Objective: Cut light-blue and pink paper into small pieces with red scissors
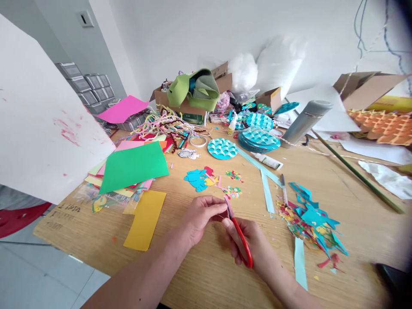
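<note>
Red-handled scissors (242,240) are gripped in my right hand (247,240), blades pointing up and away from me. My left hand (204,214) pinches a small piece of pink paper (229,207) that lies at the scissor blades; most of it is hidden by my fingers. Just beyond my hands lie blue fish-shaped cutouts (195,179), with red and yellow pieces partly beside them. Little heaps of coloured paper bits (232,192) sit to the right of those cutouts.
Coloured sheets, a green one (135,167) on top, are stacked at left near a yellow strip (145,219). Paper scraps (317,219) and a marker (284,190) lie right. Further back are blue patterned discs (222,148), a glue bottle (268,161) and a grey flask (305,122).
</note>
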{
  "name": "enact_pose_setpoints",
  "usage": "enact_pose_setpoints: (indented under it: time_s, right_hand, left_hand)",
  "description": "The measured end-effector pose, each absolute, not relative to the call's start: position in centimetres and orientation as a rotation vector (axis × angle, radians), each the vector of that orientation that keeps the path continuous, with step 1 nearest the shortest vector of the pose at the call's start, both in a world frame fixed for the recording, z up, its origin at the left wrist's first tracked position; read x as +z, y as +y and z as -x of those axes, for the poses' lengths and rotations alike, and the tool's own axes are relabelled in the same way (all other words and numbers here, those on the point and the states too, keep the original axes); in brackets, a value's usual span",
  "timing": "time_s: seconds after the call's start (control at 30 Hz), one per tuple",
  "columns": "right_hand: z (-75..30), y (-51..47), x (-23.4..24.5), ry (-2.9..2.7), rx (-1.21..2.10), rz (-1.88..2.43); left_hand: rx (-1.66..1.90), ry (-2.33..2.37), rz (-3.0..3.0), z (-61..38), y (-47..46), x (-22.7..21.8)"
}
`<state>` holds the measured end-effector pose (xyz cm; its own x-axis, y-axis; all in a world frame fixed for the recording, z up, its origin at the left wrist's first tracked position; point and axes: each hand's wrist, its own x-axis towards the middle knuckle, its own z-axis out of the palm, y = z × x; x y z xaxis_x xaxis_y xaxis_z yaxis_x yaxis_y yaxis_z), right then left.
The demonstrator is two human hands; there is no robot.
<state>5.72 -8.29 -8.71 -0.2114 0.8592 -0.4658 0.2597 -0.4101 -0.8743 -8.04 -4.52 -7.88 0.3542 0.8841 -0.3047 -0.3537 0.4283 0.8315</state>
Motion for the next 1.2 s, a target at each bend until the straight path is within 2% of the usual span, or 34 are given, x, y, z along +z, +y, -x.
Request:
enact_pose_setpoints:
  time_s: [0.73, 1.2]
  right_hand:
    - [-5.59, -8.58, -9.44, -1.524, 1.573, 1.654]
    - [-5.61, -8.57, -9.38, -1.548, 1.550, 1.686]
  left_hand:
    - [1.070, 1.157, -0.829, 8.05, -4.02, -7.88]
    - [1.095, 1.187, -0.847, 7.89, -4.10, -7.52]
